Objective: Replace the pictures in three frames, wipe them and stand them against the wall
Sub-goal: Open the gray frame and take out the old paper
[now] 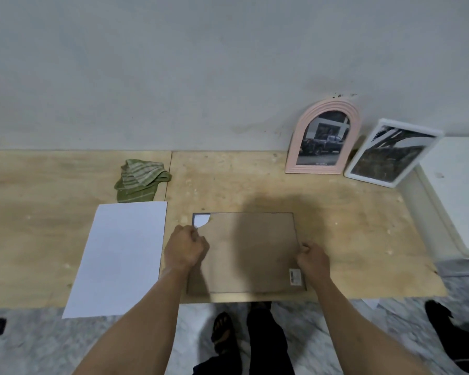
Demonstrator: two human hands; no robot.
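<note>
Frame [245, 253] face-down, long axis left–right, left hand [186, 249] fingers clenched, right hand [313, 259] fingers seemingly gripping its edge.

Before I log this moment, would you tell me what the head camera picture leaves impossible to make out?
- Face-down frame: its front is turned to the table; the backing board hides any picture.
- White sheet: only a blank side shows.
- Left hand and right hand: curled fingers hide what they pinch at the frame's edges.
- Sticker: print too small to read.
- White-framed picture: subject unclear.
</note>
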